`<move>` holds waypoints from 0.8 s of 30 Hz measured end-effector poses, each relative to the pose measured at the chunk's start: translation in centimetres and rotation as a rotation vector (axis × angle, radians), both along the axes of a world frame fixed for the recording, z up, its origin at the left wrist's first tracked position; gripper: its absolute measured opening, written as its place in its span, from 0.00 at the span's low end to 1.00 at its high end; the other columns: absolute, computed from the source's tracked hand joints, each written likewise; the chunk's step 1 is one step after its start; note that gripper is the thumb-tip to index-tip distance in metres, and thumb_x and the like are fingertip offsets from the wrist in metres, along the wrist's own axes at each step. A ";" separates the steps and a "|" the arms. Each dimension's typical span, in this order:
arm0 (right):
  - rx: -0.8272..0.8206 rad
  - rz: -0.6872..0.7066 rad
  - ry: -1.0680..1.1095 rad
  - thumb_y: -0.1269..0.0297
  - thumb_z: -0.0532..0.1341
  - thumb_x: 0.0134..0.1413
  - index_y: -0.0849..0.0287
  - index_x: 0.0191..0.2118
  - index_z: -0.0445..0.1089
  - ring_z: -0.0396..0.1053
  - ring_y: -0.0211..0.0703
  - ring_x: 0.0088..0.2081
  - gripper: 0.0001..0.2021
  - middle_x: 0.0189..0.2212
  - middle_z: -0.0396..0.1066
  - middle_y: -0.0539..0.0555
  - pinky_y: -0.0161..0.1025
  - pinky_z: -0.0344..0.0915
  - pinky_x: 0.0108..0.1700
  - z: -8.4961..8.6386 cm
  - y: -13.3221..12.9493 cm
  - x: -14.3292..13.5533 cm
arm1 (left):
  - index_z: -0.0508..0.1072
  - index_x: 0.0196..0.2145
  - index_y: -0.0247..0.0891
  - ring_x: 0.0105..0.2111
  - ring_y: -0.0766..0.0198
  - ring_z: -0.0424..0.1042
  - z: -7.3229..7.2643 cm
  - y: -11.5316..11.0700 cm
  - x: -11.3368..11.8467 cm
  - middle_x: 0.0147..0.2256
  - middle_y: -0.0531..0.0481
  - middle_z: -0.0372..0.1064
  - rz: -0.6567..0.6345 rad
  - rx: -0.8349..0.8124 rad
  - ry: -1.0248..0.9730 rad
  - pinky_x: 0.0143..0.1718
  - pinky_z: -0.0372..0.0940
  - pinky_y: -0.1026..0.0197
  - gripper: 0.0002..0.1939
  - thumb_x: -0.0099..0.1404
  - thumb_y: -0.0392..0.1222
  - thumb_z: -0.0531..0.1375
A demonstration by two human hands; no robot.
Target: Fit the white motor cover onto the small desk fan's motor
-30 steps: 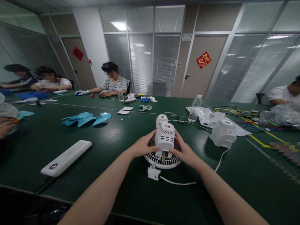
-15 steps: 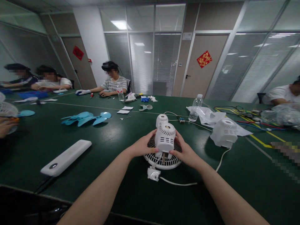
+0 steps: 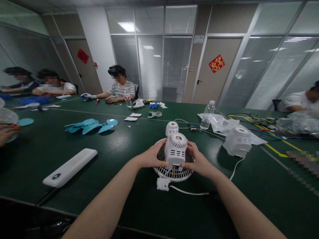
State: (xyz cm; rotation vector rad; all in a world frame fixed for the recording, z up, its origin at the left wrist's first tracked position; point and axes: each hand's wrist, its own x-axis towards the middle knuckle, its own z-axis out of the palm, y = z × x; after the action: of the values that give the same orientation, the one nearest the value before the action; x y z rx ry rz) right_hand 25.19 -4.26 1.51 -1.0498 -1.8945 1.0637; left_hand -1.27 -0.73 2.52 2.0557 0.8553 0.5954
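Note:
Between my two hands is a white fan motor housing [image 3: 175, 149] with vent slots, over a round white fan grille [image 3: 184, 176]. My left hand [image 3: 154, 155] grips its left side, and my right hand [image 3: 198, 161] grips its right side, both thumbs near the lower front edge. A small white block [image 3: 163, 184] with a cord [image 3: 189, 193] lies in front of the grille. Just behind stands a second white housing [image 3: 171, 127]. Whether the held housing rests on the grille is hard to tell.
Light-blue fan blades [image 3: 91, 126] and a white power bank [image 3: 71, 167] lie to the left. At the right are another white housing [image 3: 238, 141], a water bottle [image 3: 207, 115], a plastic bag [image 3: 220, 122] and cables [image 3: 264, 122]. Co-workers sit around the green table [image 3: 119, 142].
The held housing has tipped slightly and shifted down a little, with both hands still on it. The small white block in front has turned.

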 end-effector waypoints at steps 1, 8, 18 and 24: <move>0.001 0.000 0.000 0.65 0.70 0.44 0.49 0.66 0.36 0.53 0.51 0.64 0.50 0.62 0.55 0.61 0.57 0.50 0.64 0.0 0.0 0.1 | 0.40 0.66 0.47 0.64 0.43 0.47 0.0 0.0 0.0 0.66 0.42 0.41 -0.003 0.004 0.002 0.62 0.45 0.36 0.56 0.48 0.50 0.69; -0.003 -0.011 -0.027 0.63 0.71 0.43 0.49 0.65 0.38 0.52 0.53 0.64 0.49 0.63 0.54 0.61 0.59 0.48 0.65 -0.4 0.3 0.5 | 0.38 0.66 0.47 0.65 0.40 0.43 -0.3 0.1 -0.1 0.67 0.41 0.36 -0.001 0.014 0.040 0.61 0.45 0.34 0.57 0.48 0.51 0.69; 0.032 -0.009 -0.075 0.60 0.71 0.44 0.47 0.67 0.33 0.53 0.54 0.63 0.53 0.63 0.53 0.59 0.58 0.48 0.65 -0.1 0.1 0.2 | 0.39 0.66 0.47 0.64 0.41 0.45 -0.7 0.6 -0.3 0.66 0.41 0.40 -0.035 0.049 0.031 0.62 0.45 0.36 0.58 0.47 0.52 0.69; 0.068 -0.033 -0.115 0.60 0.69 0.47 0.46 0.67 0.32 0.53 0.54 0.63 0.51 0.64 0.52 0.57 0.59 0.49 0.65 -0.1 -0.1 0.2 | 0.45 0.65 0.47 0.62 0.43 0.51 0.1 0.2 0.0 0.65 0.43 0.47 0.016 0.070 0.025 0.61 0.49 0.38 0.51 0.50 0.52 0.67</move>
State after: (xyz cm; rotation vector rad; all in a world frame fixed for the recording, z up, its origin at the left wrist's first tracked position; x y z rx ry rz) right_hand 25.35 -4.41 1.46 -1.1205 -1.9835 0.9309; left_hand -1.27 -0.54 2.62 2.1249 0.8780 0.6175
